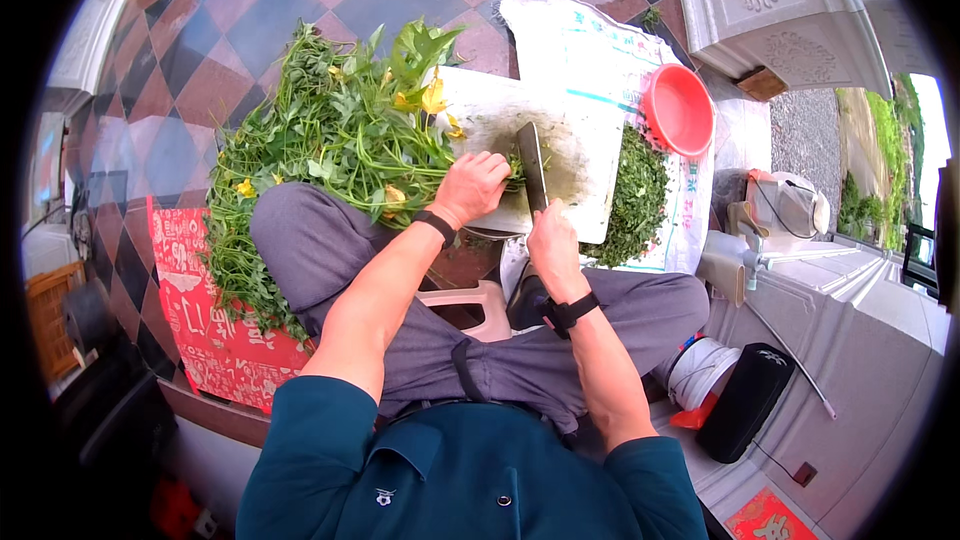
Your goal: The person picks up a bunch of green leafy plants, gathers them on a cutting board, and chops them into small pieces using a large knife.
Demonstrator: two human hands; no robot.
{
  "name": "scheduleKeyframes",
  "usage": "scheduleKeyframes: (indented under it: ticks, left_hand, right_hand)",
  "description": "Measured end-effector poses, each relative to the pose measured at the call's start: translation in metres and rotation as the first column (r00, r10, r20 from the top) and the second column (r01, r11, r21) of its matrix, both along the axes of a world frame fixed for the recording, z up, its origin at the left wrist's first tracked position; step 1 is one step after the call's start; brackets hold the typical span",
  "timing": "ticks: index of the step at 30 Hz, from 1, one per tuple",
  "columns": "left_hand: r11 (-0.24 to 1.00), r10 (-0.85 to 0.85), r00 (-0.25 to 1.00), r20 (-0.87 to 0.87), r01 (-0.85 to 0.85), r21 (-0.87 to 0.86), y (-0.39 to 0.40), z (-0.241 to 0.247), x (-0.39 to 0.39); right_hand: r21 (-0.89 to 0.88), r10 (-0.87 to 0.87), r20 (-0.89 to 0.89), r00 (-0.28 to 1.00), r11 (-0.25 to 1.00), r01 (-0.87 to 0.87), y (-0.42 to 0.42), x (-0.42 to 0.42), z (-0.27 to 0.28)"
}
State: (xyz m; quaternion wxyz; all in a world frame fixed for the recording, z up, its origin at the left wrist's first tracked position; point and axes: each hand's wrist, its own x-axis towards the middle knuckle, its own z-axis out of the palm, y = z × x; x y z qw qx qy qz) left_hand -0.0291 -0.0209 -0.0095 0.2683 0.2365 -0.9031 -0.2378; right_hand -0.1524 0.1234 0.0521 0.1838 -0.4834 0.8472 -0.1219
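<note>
My right hand (556, 244) grips the handle of a cleaver (532, 165), whose blade stands over a stained white cutting board (480, 101). Left of the blade, my left hand (474, 189) is closed on a bunch of leafy green stems, with the cut ends of the greens (516, 171) close to the blade. A large heap of leafy vines (330, 120) with some yellow leaves lies left of the board and reaches onto it. Chopped greens (637, 202) are piled at the board's right edge, on a white woven sack (551, 30).
A red plastic basin (679, 110) rests on the sack at the right. Between my legs is a pink plastic stool (480, 307). Red printed paper (217, 315) lies under the vines at the left. To the lower right are a white bucket (703, 371) and a black cylindrical object (746, 403).
</note>
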Motion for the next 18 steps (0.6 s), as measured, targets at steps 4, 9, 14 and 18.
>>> scheduleKeyframes:
  ticks: [4,9,14,18]
  left_hand:
    - [0.999,-0.014,0.995,0.102,0.019,-0.044,0.0,-0.001,-0.002]
    - [0.999,0.021,0.998,0.052,-0.02,-0.025,0.0,0.0,-0.005]
    - [1.0,0.03,0.998,0.056,-0.03,0.009,0.0,0.0,0.0]
    - [1.0,0.016,0.999,0.049,-0.017,0.017,-0.002,0.003,-0.002]
  right_hand:
    - [-0.11,-0.083,-0.053,0.995,0.991,0.077,-0.076,0.001,-0.026]
    - [-0.201,-0.024,-0.025,0.999,0.98,0.018,-0.087,-0.018,-0.029]
    - [-0.214,-0.042,0.019,0.999,0.976,0.045,-0.036,0.0,0.029]
    - [-0.1,-0.082,0.027,0.996,0.991,0.084,-0.004,0.019,0.03]
